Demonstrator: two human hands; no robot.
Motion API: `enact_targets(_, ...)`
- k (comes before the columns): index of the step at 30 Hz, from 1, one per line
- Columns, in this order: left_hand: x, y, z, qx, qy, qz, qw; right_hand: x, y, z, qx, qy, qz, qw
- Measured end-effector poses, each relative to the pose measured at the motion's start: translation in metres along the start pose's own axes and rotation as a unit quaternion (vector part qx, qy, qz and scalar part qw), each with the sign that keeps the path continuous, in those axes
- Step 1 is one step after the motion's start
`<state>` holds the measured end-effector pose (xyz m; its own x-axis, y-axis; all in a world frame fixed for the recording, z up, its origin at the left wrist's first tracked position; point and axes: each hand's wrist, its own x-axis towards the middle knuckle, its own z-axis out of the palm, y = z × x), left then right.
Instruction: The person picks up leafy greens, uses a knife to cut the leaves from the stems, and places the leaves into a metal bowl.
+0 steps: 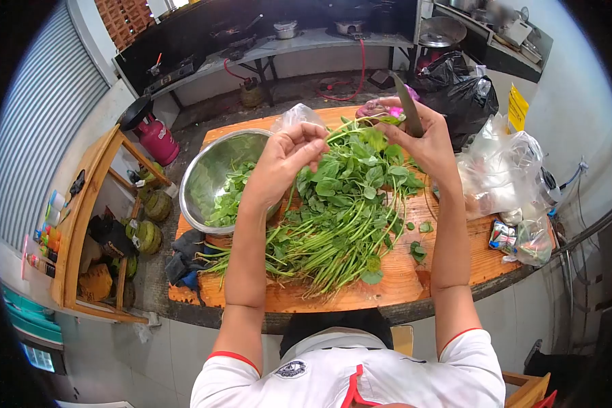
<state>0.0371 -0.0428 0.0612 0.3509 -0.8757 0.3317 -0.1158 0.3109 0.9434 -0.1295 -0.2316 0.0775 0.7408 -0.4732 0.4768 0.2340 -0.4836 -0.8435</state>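
Over the table, my left hand is closed in a pinch at the end of a green stem. My right hand grips a knife, its blade pointing up. The leafy end of that stem reaches the fingers of my right hand. Beneath both hands lies a big heap of leafy greens, stems toward me and to the left. A steel bowl with picked leaves stands left of the heap, partly behind my left forearm.
The wooden table carries plastic bags at right, small packets and a dark cloth at left. Black bags sit behind on the right. A wooden shelf and a pink gas cylinder stand left.
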Motion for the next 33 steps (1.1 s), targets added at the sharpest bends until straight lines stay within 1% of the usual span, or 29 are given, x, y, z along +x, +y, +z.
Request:
enact_targets(4, -0.01, 0.019, 0.016, -0.002, -0.081, -0.045, 0.996, 0.001, 0.008, 0.002, 0.059, -0.005, -0.045, 0.997)
enact_targets(5, -0.009, 0.016, 0.015, -0.011, -0.106, -0.051, 0.993, 0.0, 0.006, 0.004, 0.054, -0.002, -0.036, 0.998)
enact_targets(7, -0.009, 0.017, 0.023, -0.017, -0.092, -0.063, 0.994, -0.003, -0.004, 0.009, 0.045, 0.003, -0.019, 0.999)
enact_targets(10, -0.007, 0.013, 0.027, -0.02, -0.063, -0.065, 0.996, -0.002, 0.007, 0.023, 0.043, 0.011, -0.036, 0.998)
enact_targets(11, -0.006, 0.011, 0.027, -0.02, -0.052, -0.063, 0.996, -0.002, 0.011, 0.022, 0.005, -0.014, -0.044, 0.999)
enact_targets(13, -0.008, 0.011, 0.027, -0.034, -0.044, -0.063, 0.996, 0.002, 0.012, 0.037, 0.049, 0.039, -0.134, 0.989)
enact_targets(16, -0.01, 0.013, 0.024, -0.058, -0.013, -0.045, 0.997, -0.002, -0.003, 0.025, 0.023, 0.004, -0.085, 0.996)
enact_targets(18, -0.01, 0.013, 0.021, -0.065, 0.024, -0.018, 0.997, -0.002, 0.003, 0.011, 0.026, -0.021, -0.017, 0.999)
enact_targets(19, -0.01, 0.01, 0.019, -0.063, 0.046, -0.003, 0.997, 0.0, 0.005, 0.006, 0.008, -0.032, -0.003, 0.999)
enact_targets(20, -0.009, 0.008, 0.017, -0.061, 0.068, 0.013, 0.996, 0.001, 0.005, -0.001, 0.034, -0.03, 0.051, 0.998)
enact_targets(22, -0.007, 0.006, 0.012, -0.016, 0.122, 0.037, 0.992, 0.002, 0.003, -0.012, 0.084, -0.025, 0.16, 0.983)
enact_targets(23, -0.006, 0.005, 0.01, 0.006, 0.148, 0.05, 0.988, 0.001, 0.01, -0.01, 0.041, -0.029, 0.13, 0.99)
enact_targets(24, -0.006, 0.005, 0.008, 0.027, 0.175, 0.061, 0.982, 0.002, 0.015, -0.007, 0.044, -0.042, 0.092, 0.994)
enact_targets(26, -0.01, 0.01, 0.004, 0.019, 0.199, 0.082, 0.976, 0.003, 0.02, -0.001, 0.051, -0.068, 0.017, 0.996)
enact_targets(28, -0.016, 0.013, -0.001, 0.012, 0.219, 0.092, 0.971, 0.003, 0.019, 0.007, 0.174, -0.062, 0.024, 0.983)
enact_targets(30, -0.026, 0.016, -0.004, 0.001, 0.235, 0.084, 0.968, 0.008, 0.014, 0.019, 0.292, -0.057, 0.03, 0.954)
enact_targets(31, -0.034, 0.015, -0.005, 0.0, 0.244, 0.076, 0.967, 0.006, 0.009, 0.027, 0.314, -0.063, 0.04, 0.946)
enact_targets(33, -0.055, 0.01, -0.009, 0.017, 0.263, 0.052, 0.963, -0.003, 0.0, 0.036, 0.247, -0.112, 0.086, 0.959)
